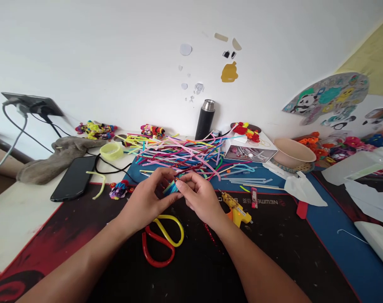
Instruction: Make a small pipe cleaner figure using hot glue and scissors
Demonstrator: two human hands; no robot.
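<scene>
Both hands meet over the dark desk mat, fingers closed around a small blue pipe-cleaner piece. My left hand grips it from the left, thumb and fingers bent about it. From the right, my right hand pinches it near the top; a bit of red shows there. Most of the piece is hidden by the fingers. Just below my left hand lie scissors with one red and one yellow handle; their blades are out of sight. A red glittery pipe cleaner lies beside my right wrist.
Behind the hands is a heap of colourful pipe cleaners, with a black thermos at the wall. A yellow glue gun lies right of my hands. A phone is left; a beige bowl stands at the back right.
</scene>
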